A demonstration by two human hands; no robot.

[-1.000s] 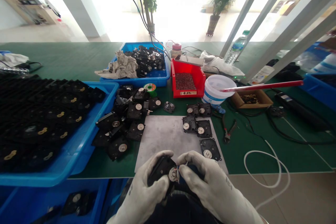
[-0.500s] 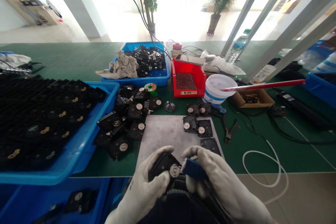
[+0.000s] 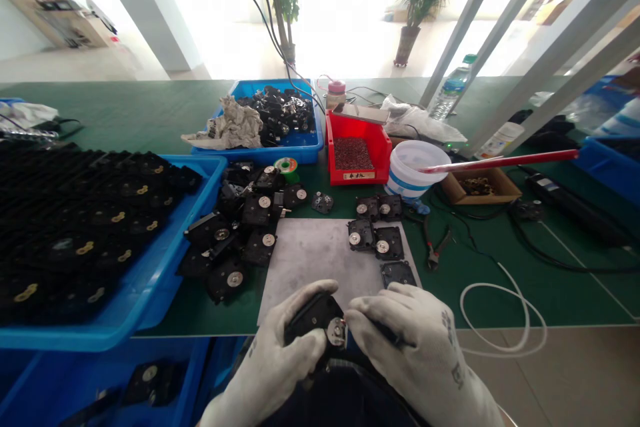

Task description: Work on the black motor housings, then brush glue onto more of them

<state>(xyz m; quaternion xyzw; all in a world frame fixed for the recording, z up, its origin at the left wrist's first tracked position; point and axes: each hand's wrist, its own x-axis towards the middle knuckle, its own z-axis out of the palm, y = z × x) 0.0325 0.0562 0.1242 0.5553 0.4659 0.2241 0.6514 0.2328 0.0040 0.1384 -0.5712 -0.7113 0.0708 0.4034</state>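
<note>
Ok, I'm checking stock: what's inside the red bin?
The red bin holds a heap of tiny reddish-brown pieces; whatever lies beneath their top layer is covered.

R hand [image 3: 413, 327] rolled palm-down — fingers back nr metal disc [image 3: 337, 332] — blue block [image 3: 389, 331] now mostly covered.

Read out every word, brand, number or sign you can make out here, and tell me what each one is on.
None can be read with certainty:
Label on the red bin: handwritten characters, too small.
Right glove: dark printed marks, blurred.
Left glove: faint mark, unreadable.
Green-capped bottle: label too blurred.
White bottle: print too small.
Green spool: label too small.
</note>
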